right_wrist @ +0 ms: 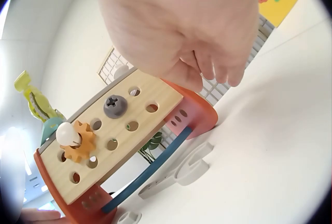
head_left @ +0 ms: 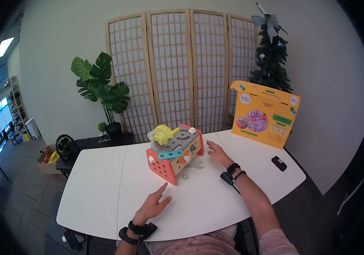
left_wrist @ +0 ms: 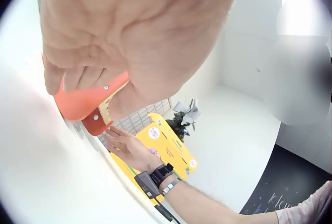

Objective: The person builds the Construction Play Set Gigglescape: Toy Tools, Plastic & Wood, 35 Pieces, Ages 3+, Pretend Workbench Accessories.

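Observation:
A toy workbench with orange-red end panels (head_left: pixel 162 171) and a wooden side board (right_wrist: pixel 112 128) stands on the white table. On its grey top sits a lime-green piece (head_left: pixel 163 134); a teal strip with holes (head_left: pixel 171 155) lies across the near corner. An orange gear (right_wrist: pixel 82 148) with a white peg and a grey screw (right_wrist: pixel 115 106) are set in the board. My left hand (head_left: pixel 151 206) is held with extended fingers just before the near end panel, holding nothing. My right hand (head_left: pixel 218 155), empty too, has loosely bent fingers beside the far end panel.
Beside the workbench lie a grey wrench (head_left: pixel 197 165) and a small grey ring-shaped piece (head_left: pixel 185 176). A yellow box (head_left: pixel 250 102) stands at the back right, with a small black object (head_left: pixel 279 163) nearer the right edge. Behind the table are a folding screen (head_left: pixel 169 72) and a plant (head_left: pixel 105 87).

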`<state>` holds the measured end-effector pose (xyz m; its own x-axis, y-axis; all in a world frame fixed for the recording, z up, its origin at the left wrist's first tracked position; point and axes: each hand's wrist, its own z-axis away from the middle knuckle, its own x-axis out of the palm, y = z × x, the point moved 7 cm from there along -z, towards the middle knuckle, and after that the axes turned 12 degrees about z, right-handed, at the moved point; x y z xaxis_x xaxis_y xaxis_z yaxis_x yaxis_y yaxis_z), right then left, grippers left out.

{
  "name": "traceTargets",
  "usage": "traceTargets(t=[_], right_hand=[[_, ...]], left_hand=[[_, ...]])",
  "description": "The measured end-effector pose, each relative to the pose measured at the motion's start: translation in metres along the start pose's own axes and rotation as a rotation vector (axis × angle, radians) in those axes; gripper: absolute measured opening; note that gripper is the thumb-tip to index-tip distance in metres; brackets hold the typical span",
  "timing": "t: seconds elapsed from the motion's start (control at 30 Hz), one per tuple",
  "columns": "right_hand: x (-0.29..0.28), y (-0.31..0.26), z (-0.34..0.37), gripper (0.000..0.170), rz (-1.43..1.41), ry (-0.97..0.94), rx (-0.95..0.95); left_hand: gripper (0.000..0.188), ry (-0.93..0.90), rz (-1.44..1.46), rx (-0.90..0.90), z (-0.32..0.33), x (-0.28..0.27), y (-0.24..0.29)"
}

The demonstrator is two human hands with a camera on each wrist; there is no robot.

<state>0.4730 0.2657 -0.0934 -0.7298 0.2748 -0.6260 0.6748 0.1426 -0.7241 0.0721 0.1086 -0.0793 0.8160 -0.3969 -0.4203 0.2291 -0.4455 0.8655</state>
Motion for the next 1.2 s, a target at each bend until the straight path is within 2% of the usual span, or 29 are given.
traceTargets(t=[0.03, 0.1, 0.17, 0.2, 0.23, 0.37, 0.43, 0.7, 0.83, 0.87, 0.93, 0.97, 1.03, 1.1, 1.13, 1.2], right_hand=[[0.000, -0.003, -0.002, 0.067, 0.001, 0.002, -0.006], [0.012, -0.008, 0.000, 0.072, -0.188, -0.187, 0.059], [0.007, -0.039, 0.015, 0.067, -0.276, -0.236, 0.069], [0.007, -0.050, 0.021, 0.063, -0.365, -0.285, 0.085], [0.007, -0.051, 0.021, 0.063, -0.365, -0.284, 0.086], [0.009, -0.046, 0.017, 0.054, -0.292, -0.250, 0.026], [0.010, -0.042, 0.016, 0.053, -0.288, -0.246, 0.012], [0.006, -0.046, 0.017, 0.059, -0.280, -0.276, 0.050], [0.007, -0.044, 0.021, 0.055, -0.339, -0.291, 0.032], [0.007, -0.036, 0.018, 0.056, -0.330, -0.290, 0.036], [0.004, -0.029, 0.019, 0.058, -0.321, -0.289, 0.041], [-0.002, -0.031, 0.024, 0.058, -0.257, -0.261, 0.062], [-0.013, -0.032, 0.033, 0.058, -0.194, -0.232, 0.086], [-0.025, -0.038, 0.036, 0.055, -0.028, -0.193, -0.025], [-0.030, -0.049, 0.040, 0.055, -0.028, -0.195, -0.024], [-0.055, -0.108, 0.053, 0.054, 0.207, 0.039, -0.199]], left_hand=[[0.080, -0.057, -0.007, -0.076, -0.008, 0.006, -0.008], [0.085, -0.058, 0.001, -0.038, -0.022, 0.016, -0.026], [0.091, -0.061, 0.011, 0.001, -0.029, 0.023, -0.019], [0.091, -0.088, 0.043, -0.127, -0.028, 0.025, -0.013], [0.092, -0.116, 0.075, -0.256, -0.025, 0.027, -0.011], [0.097, -0.116, 0.043, -0.223, -0.020, 0.028, -0.002], [0.099, -0.099, 0.022, -0.144, -0.020, 0.027, 0.001], [0.100, -0.116, 0.011, -0.162, -0.016, 0.025, 0.004], [0.098, -0.144, 0.018, -0.205, -0.017, 0.019, 0.013], [0.098, -0.142, 0.018, -0.204, -0.016, 0.019, 0.011], [0.095, -0.106, -0.105, 0.004, -0.013, 0.014, 0.016], [0.095, -0.106, -0.105, 0.004, -0.011, 0.010, 0.028], [0.091, -0.113, -0.075, -0.137, -0.001, 0.001, 0.041], [0.088, -0.107, -0.101, -0.100, 0.004, -0.007, 0.040], [0.086, -0.099, -0.128, -0.062, 0.007, -0.009, 0.042], [0.082, -0.090, -0.121, -0.105, 0.010, -0.011, 0.051]])
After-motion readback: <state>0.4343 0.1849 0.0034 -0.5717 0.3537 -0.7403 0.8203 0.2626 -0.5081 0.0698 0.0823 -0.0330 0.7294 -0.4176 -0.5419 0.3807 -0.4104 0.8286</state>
